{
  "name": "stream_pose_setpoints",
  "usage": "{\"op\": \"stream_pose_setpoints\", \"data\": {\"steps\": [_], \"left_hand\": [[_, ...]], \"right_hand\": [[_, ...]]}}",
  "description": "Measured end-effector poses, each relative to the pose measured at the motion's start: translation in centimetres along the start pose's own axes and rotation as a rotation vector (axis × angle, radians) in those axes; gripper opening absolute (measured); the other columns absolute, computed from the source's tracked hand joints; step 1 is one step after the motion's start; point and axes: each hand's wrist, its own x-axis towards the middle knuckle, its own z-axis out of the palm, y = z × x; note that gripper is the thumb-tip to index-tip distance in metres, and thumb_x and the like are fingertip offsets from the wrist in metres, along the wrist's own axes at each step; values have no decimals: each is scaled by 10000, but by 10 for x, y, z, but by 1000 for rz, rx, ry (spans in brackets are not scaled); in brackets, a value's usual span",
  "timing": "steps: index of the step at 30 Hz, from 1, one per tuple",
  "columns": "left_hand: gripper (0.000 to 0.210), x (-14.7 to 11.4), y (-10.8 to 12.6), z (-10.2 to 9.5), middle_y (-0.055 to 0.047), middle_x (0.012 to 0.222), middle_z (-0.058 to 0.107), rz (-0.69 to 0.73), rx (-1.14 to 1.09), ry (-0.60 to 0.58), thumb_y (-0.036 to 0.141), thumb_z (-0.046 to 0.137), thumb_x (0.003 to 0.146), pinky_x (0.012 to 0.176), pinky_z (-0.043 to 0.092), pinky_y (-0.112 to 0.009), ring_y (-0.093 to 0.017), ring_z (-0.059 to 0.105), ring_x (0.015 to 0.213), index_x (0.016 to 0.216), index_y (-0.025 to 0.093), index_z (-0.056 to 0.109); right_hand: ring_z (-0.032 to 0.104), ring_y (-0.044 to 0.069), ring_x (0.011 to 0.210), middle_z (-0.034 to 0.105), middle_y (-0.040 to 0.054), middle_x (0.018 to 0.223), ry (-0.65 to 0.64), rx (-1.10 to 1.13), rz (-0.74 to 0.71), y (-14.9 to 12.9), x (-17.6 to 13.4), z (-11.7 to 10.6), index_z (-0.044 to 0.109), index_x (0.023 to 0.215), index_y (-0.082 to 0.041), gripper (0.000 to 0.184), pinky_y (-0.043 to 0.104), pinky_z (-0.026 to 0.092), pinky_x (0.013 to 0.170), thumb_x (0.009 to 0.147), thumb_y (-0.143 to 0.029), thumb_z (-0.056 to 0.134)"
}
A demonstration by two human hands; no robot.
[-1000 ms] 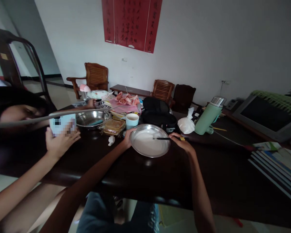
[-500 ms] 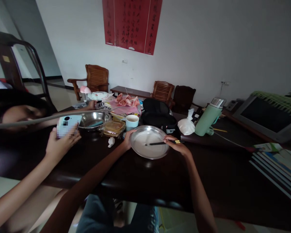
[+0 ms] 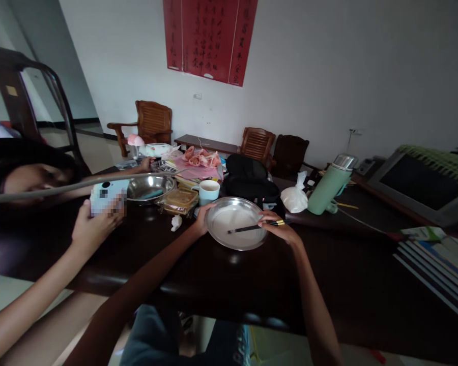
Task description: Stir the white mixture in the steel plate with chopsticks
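A round metal bowl [image 3: 234,245] with a whitish mixture [image 3: 229,216] in it stands on the dark table in front of me. My left hand [image 3: 203,219] is closed on the bowl's left rim. In my right hand [image 3: 277,226], at the right rim, are black chopsticks [image 3: 248,229] with gold bands, their tips down in the mixture. Just behind the bowl are a light blue mug [image 3: 208,193] and a plastic-wrapped yellowish container [image 3: 180,201]. A crumpled white tissue [image 3: 176,222] lies left of my left hand.
Another person at the left holds a phone [image 3: 106,195] beside a second metal bowl [image 3: 152,200]. Black cases [image 3: 248,178], a tied white bag [image 3: 294,199] and a green thermos [image 3: 330,188] stand behind. Stacked books [image 3: 438,269] and a monitor [image 3: 416,178] are at right.
The chopstick tips have shifted slightly left and toward me in the mixture. My left hand stays on the bowl's rim. The view has moved a little.
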Motion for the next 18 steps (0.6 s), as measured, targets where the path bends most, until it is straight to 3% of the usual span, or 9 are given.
{"op": "stream_pose_setpoints", "data": {"steps": [3,6,10,14,18], "left_hand": [[118,3,-2,-2,-26,588,697,-2,-22,-37,204,709,863,644,496,-308,-212,643,592,760,157,742],[113,5,-3,-3,-42,579,687,2,-41,-45,207,759,822,618,491,-311,-210,642,554,721,161,738],[128,6,-4,-3,-49,578,691,8,-36,-31,204,764,812,606,491,-310,-195,609,519,699,156,728],[98,6,-2,-3,-42,599,709,8,-34,-37,196,766,813,620,497,-311,-202,620,537,727,168,729],[127,3,0,-3,-48,615,716,-5,-20,-38,169,689,871,650,496,-310,-195,623,556,754,152,735]], "right_hand": [[609,349,1353,756,84,1265,130,-4,3,4,4,1,765,793,-268,326,573,386,1241,747,-583,833],[602,360,1338,752,94,1261,214,-8,20,7,0,-15,720,762,-263,356,596,375,1235,764,-610,795],[608,369,1351,792,80,1214,100,29,23,2,-10,-32,707,693,-264,347,587,364,1241,790,-588,784],[594,368,1380,788,84,1224,-36,36,11,-5,-8,-13,751,743,-265,323,539,372,1246,763,-582,814],[614,319,1333,748,40,1282,65,-6,21,-3,1,5,762,1057,-305,354,523,400,1229,795,-543,774]]}}
